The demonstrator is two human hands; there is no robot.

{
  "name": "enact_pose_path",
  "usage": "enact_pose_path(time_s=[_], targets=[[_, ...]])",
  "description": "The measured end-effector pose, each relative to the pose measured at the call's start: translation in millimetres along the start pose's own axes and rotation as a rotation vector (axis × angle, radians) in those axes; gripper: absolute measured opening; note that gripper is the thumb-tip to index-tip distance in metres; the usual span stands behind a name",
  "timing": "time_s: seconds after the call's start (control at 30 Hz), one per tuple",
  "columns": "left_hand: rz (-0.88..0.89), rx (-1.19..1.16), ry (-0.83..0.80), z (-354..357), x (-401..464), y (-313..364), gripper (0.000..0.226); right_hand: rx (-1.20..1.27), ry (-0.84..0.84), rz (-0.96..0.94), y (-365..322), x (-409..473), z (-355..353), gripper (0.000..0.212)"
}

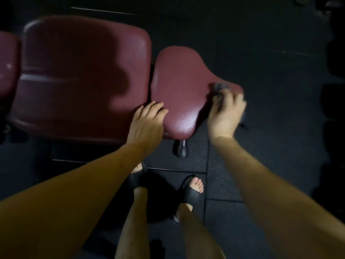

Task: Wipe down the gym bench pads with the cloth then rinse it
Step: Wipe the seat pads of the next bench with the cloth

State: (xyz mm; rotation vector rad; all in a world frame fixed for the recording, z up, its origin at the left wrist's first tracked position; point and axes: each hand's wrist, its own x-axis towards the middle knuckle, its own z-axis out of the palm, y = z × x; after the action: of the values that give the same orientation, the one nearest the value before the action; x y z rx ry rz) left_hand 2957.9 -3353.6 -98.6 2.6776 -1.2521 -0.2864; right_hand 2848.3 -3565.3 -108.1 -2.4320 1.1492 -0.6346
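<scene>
A small maroon seat pad (183,86) lies beside a larger maroon back pad (82,77), both seen from above. My right hand (226,113) grips a dark grey cloth (218,88) and holds it against the right corner of the small pad; the hand is motion-blurred. My left hand (147,124) rests with straight fingers across the gap between the two pads, at their near edges. The small pad's near part shines under the light.
A third maroon pad (7,66) shows at the far left edge. A black frame foot (180,149) sticks out below the small pad. My feet in black sandals (192,191) stand on dark rubber floor tiles (280,146). The surroundings are very dim.
</scene>
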Motion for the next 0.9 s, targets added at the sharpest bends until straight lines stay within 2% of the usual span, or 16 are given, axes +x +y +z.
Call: enact_pose_path(time_s=[0.1, 0.17, 0.27, 0.33, 0.4, 0.5, 0.57, 0.6, 0.77, 0.83, 0.9], targets=[[0.014, -0.001, 0.014, 1, 4, 2, 0.046, 0.098, -0.216, -0.191, -40, -64, 15, 0.029], [0.011, 0.002, -0.013, 2, 6, 1, 0.046, 0.127, -0.315, -0.347, -37, -70, 14, 0.030], [-0.011, -0.009, -0.059, 3, 6, 2, 0.050, 0.038, -0.298, -0.471, 0, -22, 5, 0.030], [-0.045, -0.031, -0.071, 4, 4, 6, 0.051, -0.031, -0.194, -0.412, 25, 15, -5, 0.027], [-0.071, -0.043, -0.089, 4, 3, 8, 0.052, -0.036, -0.118, -0.262, 36, 32, -13, 0.025], [-0.073, -0.049, -0.117, 2, 2, 7, 0.054, -0.003, -0.009, 0.037, 20, 22, -8, 0.025], [-0.049, -0.042, -0.131, -1, 2, 5, 0.055, 0.018, 0.005, 0.125, 1, 8, 2, 0.025], [-0.034, -0.035, -0.135, -2, 2, 4, 0.055, 0.025, -0.032, 0.078, -7, 1, 5, 0.026], [-0.008, -0.002, -0.165, -7, 0, 0, 0.058, 0.030, -0.306, -0.402, 3, -17, -1, 0.032], [-0.003, 0.001, -0.172, -6, -2, -1, 0.059, -0.005, -0.318, -0.487, 17, -4, -6, 0.031], [0.003, 0.002, -0.173, -5, -2, -2, 0.061, -0.046, -0.271, -0.493, 31, 11, -13, 0.028]])
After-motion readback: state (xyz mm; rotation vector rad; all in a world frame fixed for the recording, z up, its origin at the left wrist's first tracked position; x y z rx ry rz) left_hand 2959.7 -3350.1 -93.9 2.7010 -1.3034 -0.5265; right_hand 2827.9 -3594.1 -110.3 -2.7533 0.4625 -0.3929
